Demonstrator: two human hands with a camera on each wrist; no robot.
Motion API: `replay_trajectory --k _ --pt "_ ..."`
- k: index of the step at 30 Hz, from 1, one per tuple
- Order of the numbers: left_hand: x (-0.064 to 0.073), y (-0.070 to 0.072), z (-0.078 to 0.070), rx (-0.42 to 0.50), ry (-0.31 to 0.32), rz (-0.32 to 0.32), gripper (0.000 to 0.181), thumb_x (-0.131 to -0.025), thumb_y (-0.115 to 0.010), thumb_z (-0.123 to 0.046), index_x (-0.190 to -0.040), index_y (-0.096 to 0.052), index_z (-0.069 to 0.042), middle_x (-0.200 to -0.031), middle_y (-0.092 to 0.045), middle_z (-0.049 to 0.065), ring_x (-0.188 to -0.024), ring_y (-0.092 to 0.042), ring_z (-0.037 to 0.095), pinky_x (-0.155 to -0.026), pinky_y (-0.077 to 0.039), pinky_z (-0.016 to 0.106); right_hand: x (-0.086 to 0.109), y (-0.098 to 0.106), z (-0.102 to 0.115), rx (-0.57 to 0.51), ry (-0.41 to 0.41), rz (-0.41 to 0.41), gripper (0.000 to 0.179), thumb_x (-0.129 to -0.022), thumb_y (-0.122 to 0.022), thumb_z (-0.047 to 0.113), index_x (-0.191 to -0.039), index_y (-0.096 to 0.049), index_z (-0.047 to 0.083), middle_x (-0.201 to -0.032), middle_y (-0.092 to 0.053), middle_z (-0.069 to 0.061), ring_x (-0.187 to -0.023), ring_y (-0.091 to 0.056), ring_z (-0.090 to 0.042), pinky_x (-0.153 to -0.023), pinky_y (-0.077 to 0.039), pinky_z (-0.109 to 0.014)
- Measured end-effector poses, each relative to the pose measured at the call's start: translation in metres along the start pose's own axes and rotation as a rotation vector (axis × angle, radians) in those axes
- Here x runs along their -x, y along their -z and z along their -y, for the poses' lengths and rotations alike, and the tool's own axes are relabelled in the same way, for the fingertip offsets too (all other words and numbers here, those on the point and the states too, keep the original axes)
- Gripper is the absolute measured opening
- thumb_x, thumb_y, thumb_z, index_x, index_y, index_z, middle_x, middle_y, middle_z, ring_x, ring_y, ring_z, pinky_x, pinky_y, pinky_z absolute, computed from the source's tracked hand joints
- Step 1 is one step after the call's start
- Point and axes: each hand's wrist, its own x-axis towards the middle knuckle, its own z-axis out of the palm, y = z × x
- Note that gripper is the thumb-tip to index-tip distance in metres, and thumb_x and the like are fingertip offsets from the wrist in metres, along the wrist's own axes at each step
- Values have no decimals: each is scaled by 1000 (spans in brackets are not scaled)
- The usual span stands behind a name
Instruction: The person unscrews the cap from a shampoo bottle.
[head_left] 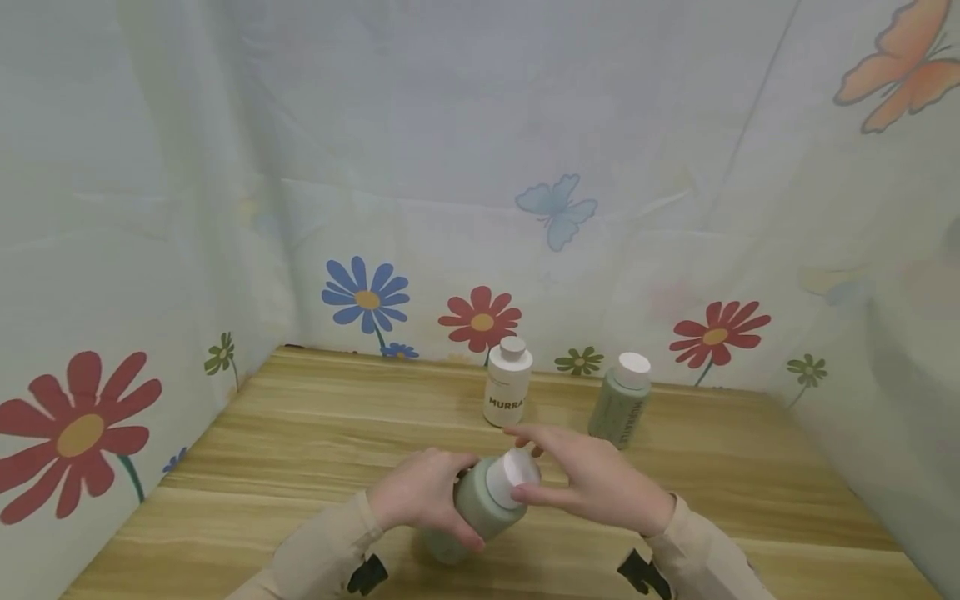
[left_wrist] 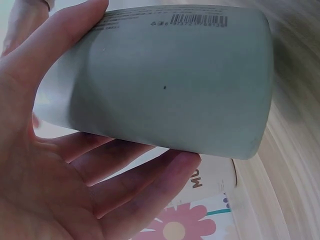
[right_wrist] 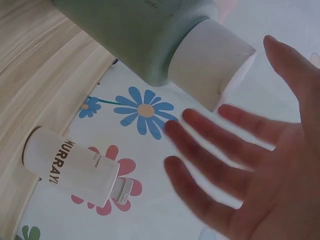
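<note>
My left hand (head_left: 422, 492) grips a pale green bottle (left_wrist: 170, 85) round its body, thumb on one side and fingers along the other. The bottle leans to the right over the table, and its barcode faces the left wrist view. Its white cap (right_wrist: 212, 65) points toward my right hand (head_left: 596, 483). Around that cap the right fingers (right_wrist: 215, 165) are spread and slightly bent, with the thumb on the opposite side; in the right wrist view a gap shows between the fingertips and the cap.
Behind the hands stands a white bottle (head_left: 507, 387) with a MURRA label. Another green bottle (head_left: 618, 408) with a white cap is right of it. The wood-grain table (head_left: 360, 408) meets a flower-printed curtain (head_left: 420, 167) at the back and sides.
</note>
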Motion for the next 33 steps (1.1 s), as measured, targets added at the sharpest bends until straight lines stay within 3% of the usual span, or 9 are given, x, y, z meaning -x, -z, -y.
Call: replay_trajectory --k 3,9,15,19,26,29,33 --pt "0 -1 -1 -4 -5 -5 70 -59 -89 -44 -115 -63 -10 -102 -71 -1 -84 -62 2 -74 -51 22 1 -1 0 3 -79 -14 61 -84 -65 59 -134 -53 27 -110 -65 15 -90 -61 -5 -68 -49 -21" --pt "1 -3 -1 5 -3 0 68 -59 -89 -44 -113 -63 -11 -102 -70 -3 -83 -61 1 -74 -51 21 1 -5 1 16 -29 -31 45 -84 -68 52 -120 -60 26 -99 -64 16 -79 -56 -1 -61 -44 -16" --pt "2 -3 -1 29 -8 9 66 -60 -89 -44 -112 -63 -12 -103 -70 -4 -85 -61 0 -75 -51 21 1 -4 3 83 51 -22 43 -82 -74 28 -122 -60 21 -113 -64 10 -89 -59 -3 -74 -52 -21" --pt "2 -3 -1 28 -14 5 68 -60 -89 -44 -114 -63 -12 -104 -70 -3 -87 -62 1 -75 -51 21 2 -3 3 84 117 4 45 -81 -74 21 -124 -60 20 -120 -61 7 -100 -59 -6 -84 -54 -26" --pt "4 -4 -1 25 -31 -6 67 -60 -89 -43 -114 -63 -12 -104 -70 -3 -86 -62 0 -74 -50 21 3 -2 2 50 201 48 50 -80 -72 9 -126 -57 21 -124 -57 6 -105 -59 -7 -89 -53 -27" --pt "4 -4 -1 14 -39 -13 66 -59 -90 -43 -112 -63 -13 -102 -70 -5 -85 -61 0 -73 -50 20 4 -2 2 33 210 56 51 -84 -72 15 -131 -54 22 -127 -56 5 -107 -59 -8 -90 -53 -28" --pt "4 -6 -1 0 -45 -19 65 -58 -90 -42 -110 -64 -13 -99 -69 -6 -82 -59 -2 -71 -49 19 6 -5 4 6 127 57 61 -90 -66 39 -143 -42 22 -131 -55 6 -109 -59 -7 -89 -53 -30"
